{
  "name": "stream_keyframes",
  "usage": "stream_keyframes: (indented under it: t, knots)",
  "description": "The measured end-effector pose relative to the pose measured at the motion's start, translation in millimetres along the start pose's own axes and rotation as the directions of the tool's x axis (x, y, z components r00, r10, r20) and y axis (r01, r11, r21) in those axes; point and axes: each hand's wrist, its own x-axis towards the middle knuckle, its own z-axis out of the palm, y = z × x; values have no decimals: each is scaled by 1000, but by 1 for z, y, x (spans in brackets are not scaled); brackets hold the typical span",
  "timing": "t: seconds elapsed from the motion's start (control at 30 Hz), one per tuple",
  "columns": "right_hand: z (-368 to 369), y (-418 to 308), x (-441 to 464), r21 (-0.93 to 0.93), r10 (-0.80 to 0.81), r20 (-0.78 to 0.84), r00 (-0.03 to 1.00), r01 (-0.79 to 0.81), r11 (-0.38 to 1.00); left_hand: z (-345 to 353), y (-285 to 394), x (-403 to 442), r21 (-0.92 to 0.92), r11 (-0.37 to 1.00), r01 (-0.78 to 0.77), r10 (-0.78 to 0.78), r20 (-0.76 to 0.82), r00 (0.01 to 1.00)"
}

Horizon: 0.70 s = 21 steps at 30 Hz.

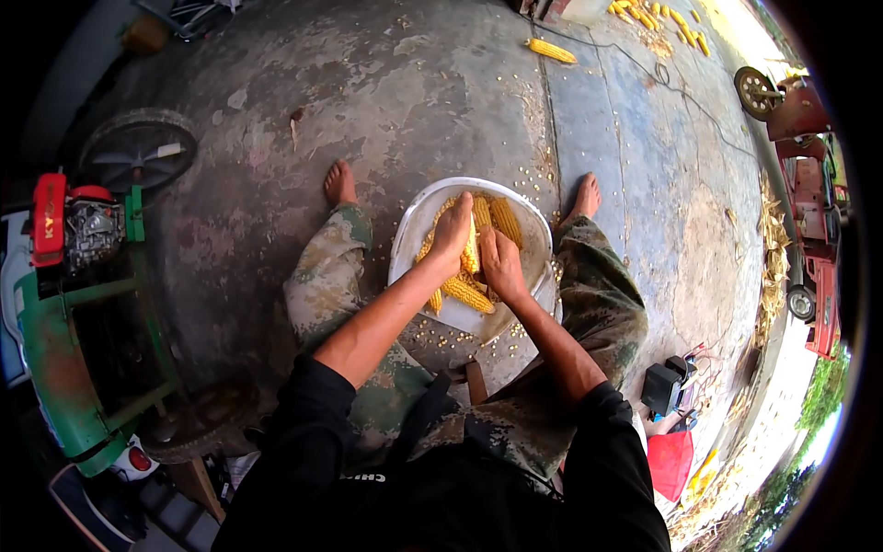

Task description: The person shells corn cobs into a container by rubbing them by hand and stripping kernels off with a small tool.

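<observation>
Over a white basin (402,250) between my legs, my left hand (451,232) is closed around an ear of corn (471,250) with yellow kernels. My right hand (501,265) is closed against the same ear from the right, fingers curled and their tips partly hidden. Beneath and around the hands, several more yellow ears (467,295) lie in the basin. One ear (505,224) leans near its upper right side. Loose kernels are scattered on the floor around the basin.
A single ear of corn (551,51) lies on the concrete floor ahead, with more ears (658,16) beyond it. A green machine with a red engine (69,221) stands at left. A red vehicle (809,193) and a black cable (662,75) are at right.
</observation>
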Motion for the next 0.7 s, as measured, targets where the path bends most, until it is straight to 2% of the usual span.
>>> stream_keyframes:
  t: [0.1, 0.17, 0.2, 0.23, 0.27, 0.4, 0.47, 0.5, 0.57, 0.6, 0.67, 0.7]
  knots:
    - [-8, -5, 6, 5, 36, 30, 999, -36, 999, -3, 6, -3, -8, 1000, 23, -22, 39, 999]
    - [-15, -10, 9, -1, 57, 66, 996, -57, 998, -4, 10, -7, -82, 993, 84, -81, 43, 996]
    - [-17, -10, 10, 192, 110, 118, 987, -132, 973, -4, 11, -8, -81, 993, 85, -82, 42, 996]
    - [-19, -10, 12, 373, 151, 179, 972, -209, 904, -4, 13, -10, -64, 998, 22, -22, 2, 1000]
    - [-19, 3, 16, 343, 174, 224, 959, -245, 907, -4, 15, -11, -45, 998, -41, 40, -36, 999]
    - [-28, -8, 16, 312, 173, 248, 953, -248, 917, -11, -1, 8, -13, 999, -31, 31, -8, 1000]
    - [-30, -6, 17, 226, 204, 214, 955, -251, 941, -10, 6, 2, -55, 995, 88, -83, 90, 992]
    - [-29, 0, 17, 226, 202, 213, 956, -250, 942, -8, 11, -3, -55, 995, 87, -82, 90, 993]
    - [-24, 12, 18, 245, 153, 109, 982, -176, 953, -4, 22, -13, -82, 988, 128, -119, 104, 987]
    - [-24, 7, 17, 245, 151, 108, 983, -174, 954, -5, 19, -10, -82, 989, 126, -117, 105, 988]
    - [-23, -3, 13, 270, 253, 172, 952, -293, 917, -6, 14, -4, -83, 985, 150, -145, 64, 987]
    - [-19, -15, 8, 312, 241, 188, 952, -291, 904, -7, 12, -2, -83, 985, 149, -144, 65, 988]
